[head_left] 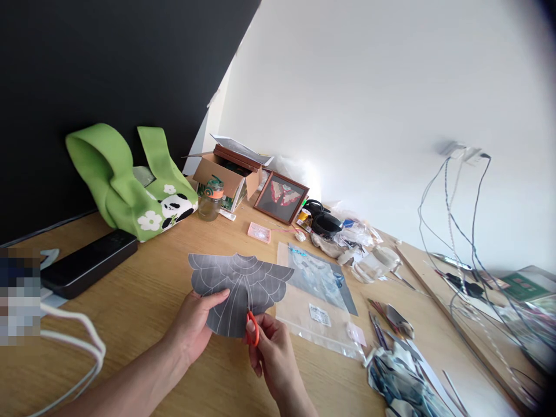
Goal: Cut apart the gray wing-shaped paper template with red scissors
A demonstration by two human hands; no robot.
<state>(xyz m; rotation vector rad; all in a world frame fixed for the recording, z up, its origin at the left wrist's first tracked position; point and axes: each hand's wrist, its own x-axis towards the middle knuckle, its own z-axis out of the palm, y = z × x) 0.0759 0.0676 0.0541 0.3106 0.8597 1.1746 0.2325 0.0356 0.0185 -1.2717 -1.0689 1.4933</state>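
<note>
Tabletop [143,284], scalloped white-lined grey paper [237,292]

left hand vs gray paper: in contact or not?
Touching. The head view shows the left hand with its thumb lying over the front of the gray paper, covering part of its white lines.

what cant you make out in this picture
All in the head view:
Most fingers of the left hand: hidden behind the grey sheet.
Print on the white label: too small to read.
Contents of the pink box: too small to identify.
What lies deep in the green bag: hidden by its side.
Where the white cable leads: cut off by the bottom edge.
</note>
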